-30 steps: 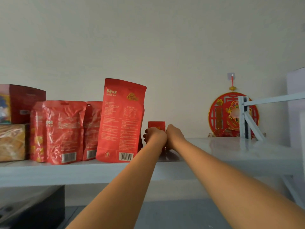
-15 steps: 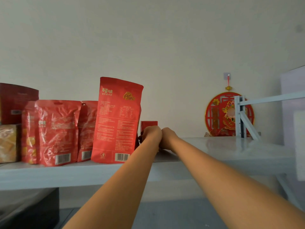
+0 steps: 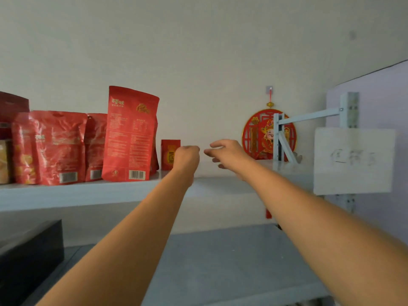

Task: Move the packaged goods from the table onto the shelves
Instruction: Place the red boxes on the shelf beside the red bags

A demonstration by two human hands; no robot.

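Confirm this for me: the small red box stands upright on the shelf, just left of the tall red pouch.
Wrong side. In the head view the small red box stands upright on the shelf just right of the tall red pouch, not left.

Left hand [image 3: 187, 159] released small red box [image 3: 170, 153], now curled; right hand [image 3: 230, 154] let go, opened, drawn rightward.

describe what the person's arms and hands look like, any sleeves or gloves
The left forearm and right forearm are bare, with no sleeves in view. The left hand and right hand wear no gloves, and no watch, bracelet or ring shows on the sides facing the camera.
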